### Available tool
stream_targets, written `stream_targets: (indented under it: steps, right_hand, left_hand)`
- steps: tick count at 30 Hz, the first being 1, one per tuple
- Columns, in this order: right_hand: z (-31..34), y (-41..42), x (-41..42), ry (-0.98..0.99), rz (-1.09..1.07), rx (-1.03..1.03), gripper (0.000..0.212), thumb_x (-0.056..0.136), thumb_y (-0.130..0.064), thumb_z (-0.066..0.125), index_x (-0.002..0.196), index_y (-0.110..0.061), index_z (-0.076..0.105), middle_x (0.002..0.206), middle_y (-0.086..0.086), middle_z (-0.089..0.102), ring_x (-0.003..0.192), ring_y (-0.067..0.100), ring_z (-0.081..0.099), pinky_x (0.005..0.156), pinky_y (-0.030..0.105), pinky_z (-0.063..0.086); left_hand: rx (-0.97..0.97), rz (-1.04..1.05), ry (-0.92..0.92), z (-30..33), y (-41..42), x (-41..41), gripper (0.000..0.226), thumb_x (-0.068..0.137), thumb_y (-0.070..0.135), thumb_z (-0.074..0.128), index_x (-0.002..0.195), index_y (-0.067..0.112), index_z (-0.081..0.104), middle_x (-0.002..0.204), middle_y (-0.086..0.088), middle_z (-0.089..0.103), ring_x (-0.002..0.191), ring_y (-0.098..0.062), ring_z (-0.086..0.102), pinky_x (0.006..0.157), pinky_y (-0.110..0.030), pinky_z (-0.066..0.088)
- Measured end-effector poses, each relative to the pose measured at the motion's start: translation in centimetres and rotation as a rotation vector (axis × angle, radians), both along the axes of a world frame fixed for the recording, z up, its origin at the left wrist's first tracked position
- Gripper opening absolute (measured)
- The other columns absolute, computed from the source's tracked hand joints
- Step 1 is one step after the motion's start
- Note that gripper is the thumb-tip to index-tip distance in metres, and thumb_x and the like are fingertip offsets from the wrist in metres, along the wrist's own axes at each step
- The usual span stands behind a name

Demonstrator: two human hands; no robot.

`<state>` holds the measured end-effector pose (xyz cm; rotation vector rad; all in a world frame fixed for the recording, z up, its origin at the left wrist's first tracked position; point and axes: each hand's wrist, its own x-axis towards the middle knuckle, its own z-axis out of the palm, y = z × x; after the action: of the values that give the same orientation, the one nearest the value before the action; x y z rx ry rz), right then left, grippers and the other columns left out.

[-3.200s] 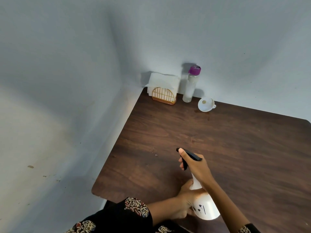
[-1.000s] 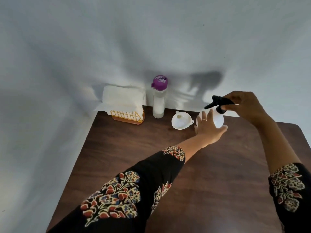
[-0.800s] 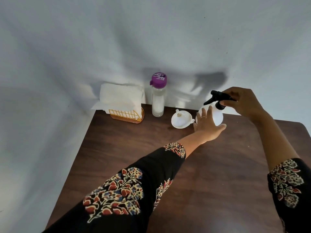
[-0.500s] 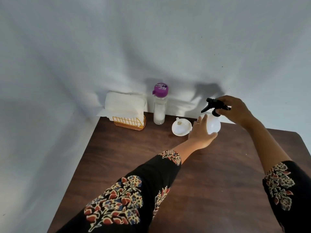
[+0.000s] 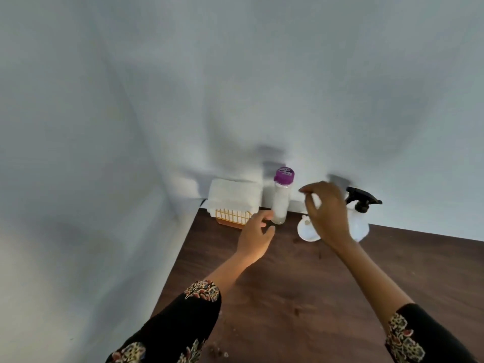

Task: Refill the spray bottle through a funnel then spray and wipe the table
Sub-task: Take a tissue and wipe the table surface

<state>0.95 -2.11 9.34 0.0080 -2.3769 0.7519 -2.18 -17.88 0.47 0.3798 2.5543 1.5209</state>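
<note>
At the far edge of the desk (image 5: 301, 284), against the wall, the head view shows the spray bottle (image 5: 359, 221) standing upright, its black trigger top screwed on and pointing left. Its white body looks like thin, light plastic, likely near empty and easy to tip; I would hold the round body with one hand and twist the black collar off with the other. The white funnel (image 5: 307, 230) lies just beside it on the left, partly hidden by the right hand (image 5: 328, 218); it seems stiff and very light. Left of that stands the clear bottle with the purple cap (image 5: 281, 197), probably heavier with its liquid and smooth-sided, best gripped round the middle. The left hand (image 5: 255, 235) reaches toward it with fingers spread and relaxed, a fingertip near its base; contact I cannot tell. The right hand hovers over the funnel with fingers loosely curled, holding nothing. Both hands are apart.

Further left, a wire holder of paper napkins (image 5: 234, 205) stands close to the purple-capped bottle and could get knocked. Small crumbs dot the near desk.
</note>
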Motion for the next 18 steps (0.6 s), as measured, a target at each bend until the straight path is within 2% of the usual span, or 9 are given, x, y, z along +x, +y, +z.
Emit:
stream_targets:
  steps: [2, 4, 7, 10, 15, 18]
  right_hand:
    - [-0.8, -2.7, -0.3, -0.061, 0.094, 0.032, 0.017, 0.08, -0.005, 0.056, 0.089, -0.008, 0.07, 0.085, 0.006, 0.069, 0.081, 0.027, 0.06, 0.073, 0.039, 0.048]
    - [-1.8, -5.0, -0.9, -0.2, 0.164, 0.06, 0.02, 0.083, -0.007, 0.059, 0.101, -0.01, 0.068, 0.097, 0.006, 0.068, 0.091, 0.025, 0.059, 0.08, 0.037, 0.046]
    - [-3.7, -7.6, -1.9, -0.403, 0.234, 0.189, 0.04, 0.085, -0.016, 0.062, 0.124, -0.018, 0.056, 0.121, 0.002, 0.058, 0.107, 0.02, 0.052, 0.089, 0.034, 0.042]
    - [-5.2, -9.7, -4.2, -0.532, 0.216, 0.31, 0.056, 0.086, -0.023, 0.061, 0.138, -0.022, 0.04, 0.137, 0.0, 0.046, 0.119, 0.02, 0.045, 0.096, 0.036, 0.038]
    - [-7.2, -11.0, -7.1, -0.564, 0.108, 0.387, 0.061, 0.086, -0.025, 0.063, 0.141, -0.023, 0.035, 0.142, 0.001, 0.042, 0.124, 0.022, 0.042, 0.098, 0.036, 0.035]
    - [-7.8, -11.2, -8.7, -0.493, 0.06, 0.355, 0.046, 0.087, -0.024, 0.062, 0.131, -0.022, 0.049, 0.133, 0.001, 0.051, 0.119, 0.022, 0.047, 0.095, 0.035, 0.036]
  left_hand:
    - [-0.031, 0.071, 0.073, 0.2, -2.4, -0.4, 0.033, 0.089, 0.015, 0.058, 0.12, 0.023, 0.055, 0.119, 0.004, 0.059, 0.109, -0.015, 0.055, 0.091, -0.031, 0.048]
    - [-0.138, 0.166, 0.155, 0.4, -4.4, -1.0, 0.035, 0.086, 0.016, 0.06, 0.12, 0.025, 0.055, 0.122, 0.005, 0.058, 0.115, -0.017, 0.051, 0.095, -0.038, 0.047]
    - [-0.363, 0.3, 0.195, 0.5, -7.2, -1.8, 0.049, 0.084, 0.023, 0.064, 0.129, 0.03, 0.045, 0.135, 0.006, 0.047, 0.128, -0.02, 0.037, 0.1, -0.043, 0.039]
    - [-0.51, 0.293, 0.215, 0.3, -10.0, -4.3, 0.061, 0.083, 0.029, 0.067, 0.135, 0.032, 0.036, 0.144, 0.005, 0.04, 0.136, -0.02, 0.029, 0.107, -0.043, 0.027]
    - [-0.687, 0.202, 0.31, -0.2, -12.0, -8.2, 0.058, 0.084, 0.029, 0.067, 0.135, 0.035, 0.038, 0.146, 0.007, 0.038, 0.139, -0.019, 0.024, 0.11, -0.043, 0.014]
    - [-0.653, 0.228, 0.389, -0.2, -12.7, -10.0, 0.045, 0.081, 0.029, 0.07, 0.123, 0.033, 0.053, 0.14, 0.006, 0.048, 0.136, -0.021, 0.031, 0.108, -0.042, 0.013]
